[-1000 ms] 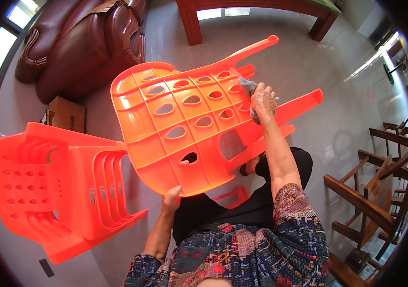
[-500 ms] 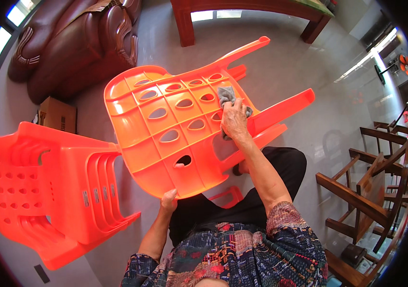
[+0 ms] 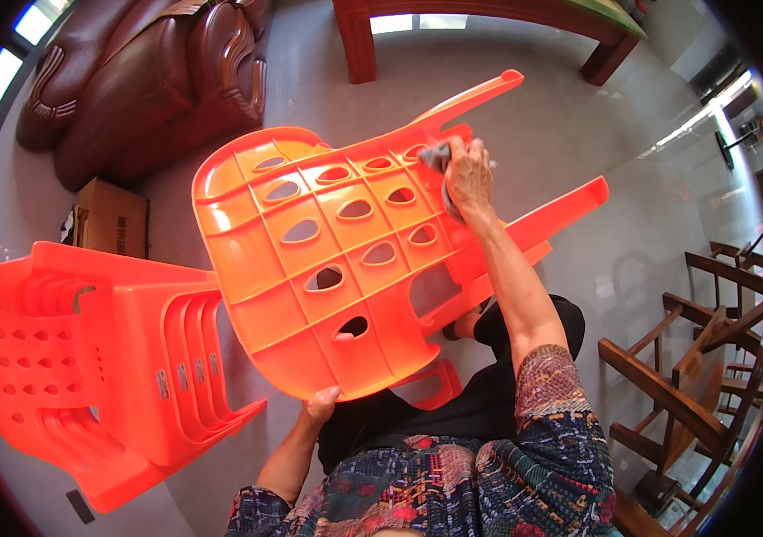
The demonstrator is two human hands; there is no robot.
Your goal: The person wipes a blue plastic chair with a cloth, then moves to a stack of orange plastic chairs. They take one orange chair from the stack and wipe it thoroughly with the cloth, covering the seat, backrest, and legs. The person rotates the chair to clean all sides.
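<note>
An orange plastic chair point(image 3: 319, 255) is tilted in front of me, the ribbed back of its backrest facing up and its legs pointing to the far right. My left hand point(image 3: 319, 407) grips the backrest's near edge, thumb on top; most of its fingers are hidden beneath, and a fingertip shows through one teardrop-shaped hole. In my right hand point(image 3: 469, 179) is a bunched grey cloth point(image 3: 436, 157), pressed on the chair near the base of the far leg.
Stacked orange chairs point(image 3: 122, 358) stand at the left, close to the held one. Behind are a brown leather sofa point(image 3: 157, 98) and a cardboard box point(image 3: 113, 217). A red-legged table point(image 3: 489, 11) is at the far side; overturned wooden chairs point(image 3: 668, 394) lie at the right.
My right hand has moved the cloth farther away and to the right across the chair. The chair's near edge has dropped slightly toward me, with my left hand still holding it.
</note>
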